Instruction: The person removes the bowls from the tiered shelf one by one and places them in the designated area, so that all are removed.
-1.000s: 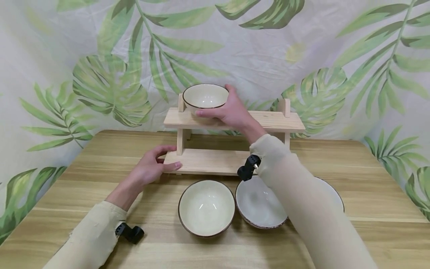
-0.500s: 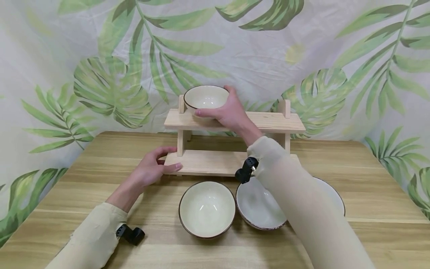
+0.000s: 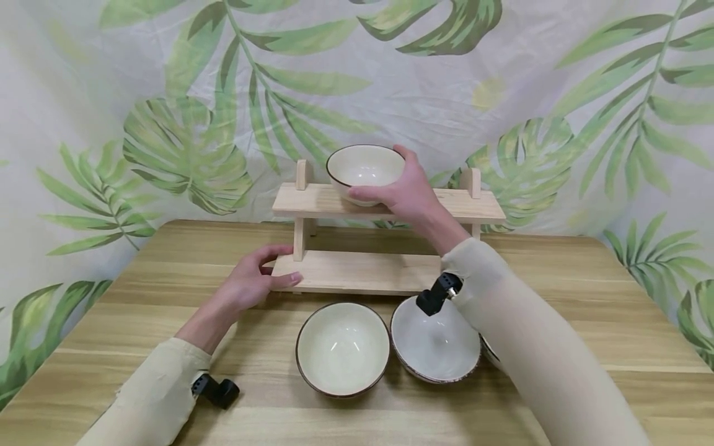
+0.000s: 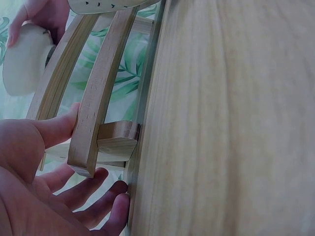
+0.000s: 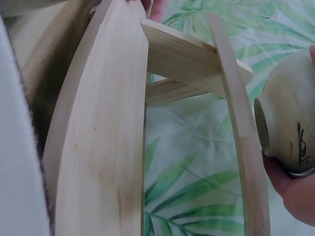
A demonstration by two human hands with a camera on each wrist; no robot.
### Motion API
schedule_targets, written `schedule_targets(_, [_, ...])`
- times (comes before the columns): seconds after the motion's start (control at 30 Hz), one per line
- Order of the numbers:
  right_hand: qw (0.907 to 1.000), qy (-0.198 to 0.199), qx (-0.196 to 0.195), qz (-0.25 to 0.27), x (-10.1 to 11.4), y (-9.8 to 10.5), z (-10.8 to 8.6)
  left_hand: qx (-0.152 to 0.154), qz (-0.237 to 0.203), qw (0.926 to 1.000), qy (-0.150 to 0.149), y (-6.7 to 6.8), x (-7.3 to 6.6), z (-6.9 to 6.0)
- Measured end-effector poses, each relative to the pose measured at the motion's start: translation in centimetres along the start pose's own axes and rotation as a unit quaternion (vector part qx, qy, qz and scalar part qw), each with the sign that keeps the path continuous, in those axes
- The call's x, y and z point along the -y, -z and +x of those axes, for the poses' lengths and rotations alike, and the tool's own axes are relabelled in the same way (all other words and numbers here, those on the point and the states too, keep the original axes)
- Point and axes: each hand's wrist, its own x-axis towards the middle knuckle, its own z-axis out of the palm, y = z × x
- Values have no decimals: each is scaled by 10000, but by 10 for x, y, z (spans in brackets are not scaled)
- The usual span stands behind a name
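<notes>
My right hand [image 3: 413, 192] holds a small cream bowl [image 3: 357, 167] with a dark rim at the left-middle part of a wooden two-tier rack's upper shelf [image 3: 446, 201]. The thumb lies along its near side, and other fingers are hidden behind it. In the right wrist view the bowl [image 5: 290, 108] shows its foot and a dark painted mark; whether the foot touches the shelf I cannot tell. My left hand [image 3: 251, 279] grips the left end of the lower shelf [image 3: 357, 272], thumb on top. In the left wrist view, fingers [image 4: 93, 206] curl below that shelf end.
On the wooden table [image 3: 268, 396], before the rack, stand a cream bowl [image 3: 343, 350] and a whitish bowl [image 3: 435, 341]. Another bowl [image 3: 491, 354] is mostly hidden under my right forearm. A leaf-print cloth [image 3: 424, 93] hangs behind the rack.
My right hand has moved the small bowl to the right along the upper shelf. The right forearm shifted right too, uncovering more of the whitish bowl. My left hand stays on the lower shelf.
</notes>
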Motion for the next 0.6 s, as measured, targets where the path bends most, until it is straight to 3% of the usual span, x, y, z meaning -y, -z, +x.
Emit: schedule_targets(0.6, [10000, 29, 19, -12, -3, 47, -38, 10, 42, 10000, -21, 0, 2, 1])
